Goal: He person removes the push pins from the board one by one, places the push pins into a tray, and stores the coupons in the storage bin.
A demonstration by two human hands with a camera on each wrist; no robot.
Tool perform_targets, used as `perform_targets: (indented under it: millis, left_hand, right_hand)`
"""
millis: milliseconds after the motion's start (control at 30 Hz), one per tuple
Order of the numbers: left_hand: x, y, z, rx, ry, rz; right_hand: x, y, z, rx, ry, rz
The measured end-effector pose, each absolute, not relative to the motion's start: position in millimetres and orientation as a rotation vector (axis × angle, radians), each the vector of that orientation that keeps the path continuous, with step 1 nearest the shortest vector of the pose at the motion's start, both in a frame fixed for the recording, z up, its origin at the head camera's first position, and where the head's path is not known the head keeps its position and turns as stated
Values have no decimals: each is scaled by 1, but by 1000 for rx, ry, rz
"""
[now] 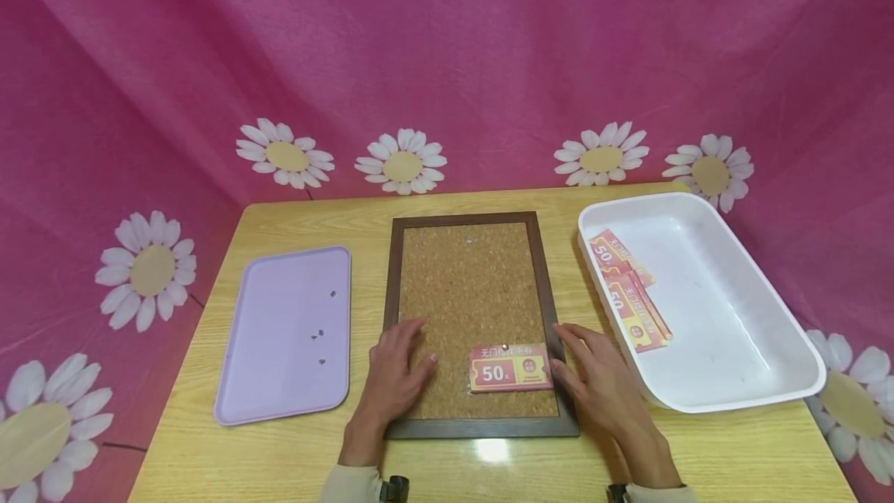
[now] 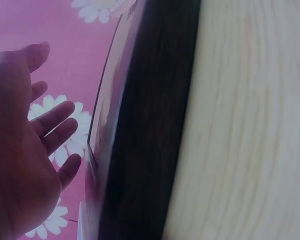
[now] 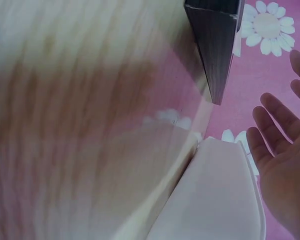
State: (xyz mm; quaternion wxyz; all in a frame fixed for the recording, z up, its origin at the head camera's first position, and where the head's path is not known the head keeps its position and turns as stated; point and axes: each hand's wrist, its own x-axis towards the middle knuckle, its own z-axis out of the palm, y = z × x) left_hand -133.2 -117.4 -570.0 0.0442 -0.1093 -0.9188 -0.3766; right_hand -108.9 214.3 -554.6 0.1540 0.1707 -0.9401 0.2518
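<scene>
A cork board (image 1: 475, 293) in a dark brown frame lies on the table. Near its lower right corner is a red and yellow paper coupon (image 1: 510, 371) marked 50, with a small round pin head (image 1: 505, 346) at its top edge. My left hand (image 1: 394, 371) is over the frame's left side, fingers loosely bent and spread, holding nothing. On the opposite side, my right hand (image 1: 602, 379) has its fingertips by the frame's right edge, close to the coupon; whether they touch cannot be told. Both wrist views show relaxed, spread fingers.
Left of the board lies a shallow lilac tray (image 1: 279, 332) with several tiny dark pieces on it. A deep white bin (image 1: 726, 309) stands at the right, close to my right hand, holding several coupons (image 1: 632, 309). A pink daisy-print curtain (image 1: 447, 60) hangs behind the wooden table (image 1: 447, 472).
</scene>
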Motion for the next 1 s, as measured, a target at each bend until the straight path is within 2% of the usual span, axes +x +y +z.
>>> perform_targets:
  millis: [1000]
  left_hand:
    - [-134, -86, -573, -468, -2844, -1106]
  right_hand:
    - [-108, 208, -561, 502, -2851, 826]
